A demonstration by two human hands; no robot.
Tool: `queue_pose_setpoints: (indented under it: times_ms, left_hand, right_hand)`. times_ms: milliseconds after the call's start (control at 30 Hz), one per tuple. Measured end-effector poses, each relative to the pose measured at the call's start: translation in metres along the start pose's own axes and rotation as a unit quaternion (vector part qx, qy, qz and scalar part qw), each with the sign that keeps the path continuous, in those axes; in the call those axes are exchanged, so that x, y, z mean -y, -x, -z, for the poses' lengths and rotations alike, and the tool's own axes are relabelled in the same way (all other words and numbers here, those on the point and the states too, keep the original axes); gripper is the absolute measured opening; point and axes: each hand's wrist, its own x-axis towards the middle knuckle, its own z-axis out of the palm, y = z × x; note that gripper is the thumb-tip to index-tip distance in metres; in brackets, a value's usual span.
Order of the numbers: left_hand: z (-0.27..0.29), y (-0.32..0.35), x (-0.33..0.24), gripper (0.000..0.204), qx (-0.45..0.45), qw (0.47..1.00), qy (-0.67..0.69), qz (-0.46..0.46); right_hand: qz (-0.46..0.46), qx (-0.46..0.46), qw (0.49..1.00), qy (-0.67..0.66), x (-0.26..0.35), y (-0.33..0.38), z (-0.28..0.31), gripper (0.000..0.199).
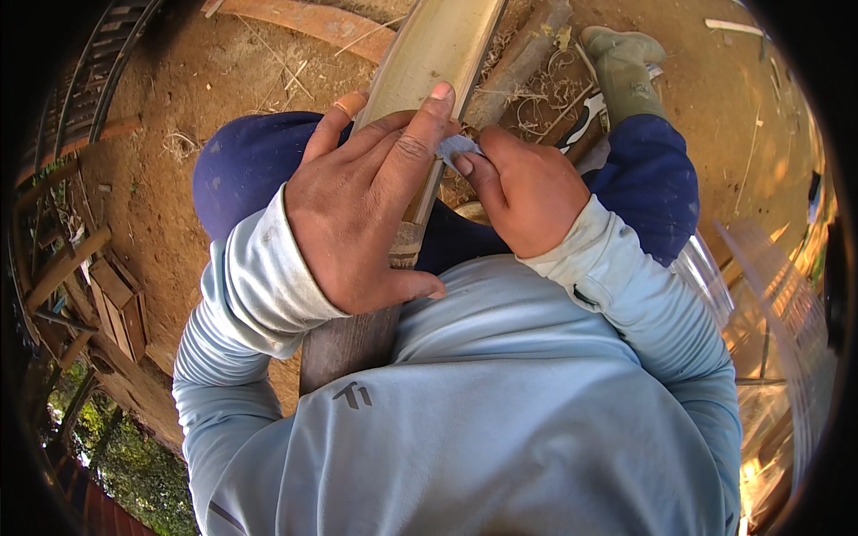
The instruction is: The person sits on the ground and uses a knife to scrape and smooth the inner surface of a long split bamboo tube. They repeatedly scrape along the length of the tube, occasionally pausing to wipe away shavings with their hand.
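A long trough-shaped length of split bamboo (438, 54), pale inside, slants away from my lap between my knees. My left hand (362, 201) lies across it with the fingers spread and the thumb stretched out. Along the bamboo's right edge, my right hand (532, 183) pinches a small crumpled piece of grey-blue sandpaper (458, 147) between thumb and fingers. The sandpaper touches or nearly touches that edge; the exact contact is hidden. Under my left wrist a darker, weathered wooden board (349, 348) runs toward my body.
Beyond my right knee are a green rubber boot (621, 76) and a black-and-white tool handle (585, 121). A wooden piece (523, 62) and shavings lie on the dirt ground. A curved plank (313, 22) is at the far left, a wooden box (116, 304) at left, clear plastic sheeting (769, 304) at right.
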Motion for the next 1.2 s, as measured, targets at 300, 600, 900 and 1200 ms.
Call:
queue_pose_setpoints:
  times_ms: [300, 600, 900, 1200]
  left_hand:
    - [-0.003, 0.021, -0.009, 0.151, -0.016, 0.999, 0.037, -0.015]
    - [0.000, 0.036, -0.015, 0.149, 0.013, 0.998, 0.055, -0.012]
    - [0.007, 0.013, -0.006, 0.162, -0.030, 0.999, -0.020, -0.003]
    - [0.006, -0.021, 0.008, 0.160, -0.006, 0.999, -0.031, -0.035]
  right_hand:
    - [-0.003, 0.061, 0.998, -0.008, 0.013, 0.019, -0.002, 0.020]
    - [0.021, 0.098, 0.994, -0.030, 0.019, 0.034, -0.004, 0.028]
    - [0.017, -0.031, 0.998, -0.049, -0.003, 0.005, 0.000, 0.029]
    - [0.016, -0.056, 0.998, -0.027, -0.007, -0.009, 0.006, 0.030]
